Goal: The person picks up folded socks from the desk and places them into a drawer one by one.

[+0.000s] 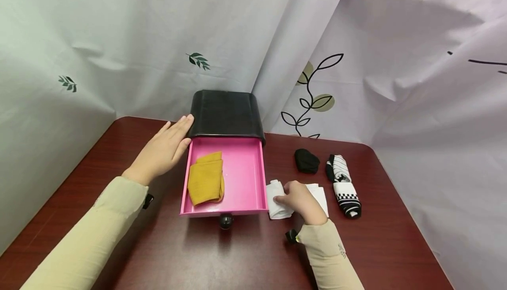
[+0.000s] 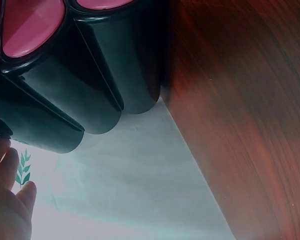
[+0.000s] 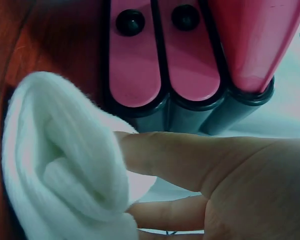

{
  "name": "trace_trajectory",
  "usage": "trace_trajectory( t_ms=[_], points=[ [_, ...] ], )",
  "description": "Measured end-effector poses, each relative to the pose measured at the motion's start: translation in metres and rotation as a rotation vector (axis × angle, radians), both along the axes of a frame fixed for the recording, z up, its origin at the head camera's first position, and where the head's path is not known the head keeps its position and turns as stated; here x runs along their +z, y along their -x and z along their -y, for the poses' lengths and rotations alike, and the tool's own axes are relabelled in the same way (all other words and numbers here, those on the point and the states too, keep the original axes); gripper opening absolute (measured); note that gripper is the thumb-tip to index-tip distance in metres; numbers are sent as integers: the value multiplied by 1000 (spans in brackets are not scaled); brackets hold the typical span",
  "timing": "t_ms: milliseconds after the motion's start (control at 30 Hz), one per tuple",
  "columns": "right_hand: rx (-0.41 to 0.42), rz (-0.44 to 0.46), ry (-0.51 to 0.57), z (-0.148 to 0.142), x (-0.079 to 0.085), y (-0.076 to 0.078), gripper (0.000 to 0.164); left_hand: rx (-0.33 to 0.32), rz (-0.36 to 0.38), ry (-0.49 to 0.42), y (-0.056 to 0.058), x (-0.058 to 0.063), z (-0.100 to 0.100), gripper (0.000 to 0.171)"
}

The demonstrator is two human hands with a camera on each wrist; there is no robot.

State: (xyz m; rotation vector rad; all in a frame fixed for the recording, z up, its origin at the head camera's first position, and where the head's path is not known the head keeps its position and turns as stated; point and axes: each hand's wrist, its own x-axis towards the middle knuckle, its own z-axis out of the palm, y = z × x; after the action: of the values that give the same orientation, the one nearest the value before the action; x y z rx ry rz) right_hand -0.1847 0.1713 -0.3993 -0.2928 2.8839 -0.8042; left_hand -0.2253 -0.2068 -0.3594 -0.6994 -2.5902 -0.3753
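My left hand [image 1: 164, 149] lies with straight fingers against the left top edge of a black drawer cabinet [image 1: 225, 113]. The cabinet's pink top drawer [image 1: 244, 173] is pulled out, and a folded mustard-yellow pair of socks [image 1: 206, 182] lies in its left half. Right of the drawer, my right hand [image 1: 303, 202] pinches folded white socks [image 1: 278, 198] between thumb and fingers. Up close in the right wrist view, the white socks [image 3: 65, 150] show their rolled layers over the wood. More white fabric [image 1: 319, 195] shows on the far side of that hand.
A black rolled pair of socks [image 1: 306, 161] sits behind the right hand. Farther right are striped socks [image 1: 339, 168] and checkered black-and-white socks [image 1: 347, 200]. The drawer's black knob [image 1: 225, 222] juts forward over the brown table [image 1: 206, 259]. A white curtain [image 1: 158, 26] hangs behind.
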Motion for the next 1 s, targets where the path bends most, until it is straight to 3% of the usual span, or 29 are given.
trace_trajectory(
  t_ms=[333, 733, 1000],
  points=[
    [-32, 37, 21, 1, -6, 3, 44, 3, 6, 2, 1, -1, 1, 60],
    [-69, 29, 98, -1, -11, 6, 18, 0, 10, 3, 2, 0, 0, 60],
    [-116, 0, 144, -3, -13, 10, 22, -2, 3, 1, 2, -2, 1, 60]
  ],
)
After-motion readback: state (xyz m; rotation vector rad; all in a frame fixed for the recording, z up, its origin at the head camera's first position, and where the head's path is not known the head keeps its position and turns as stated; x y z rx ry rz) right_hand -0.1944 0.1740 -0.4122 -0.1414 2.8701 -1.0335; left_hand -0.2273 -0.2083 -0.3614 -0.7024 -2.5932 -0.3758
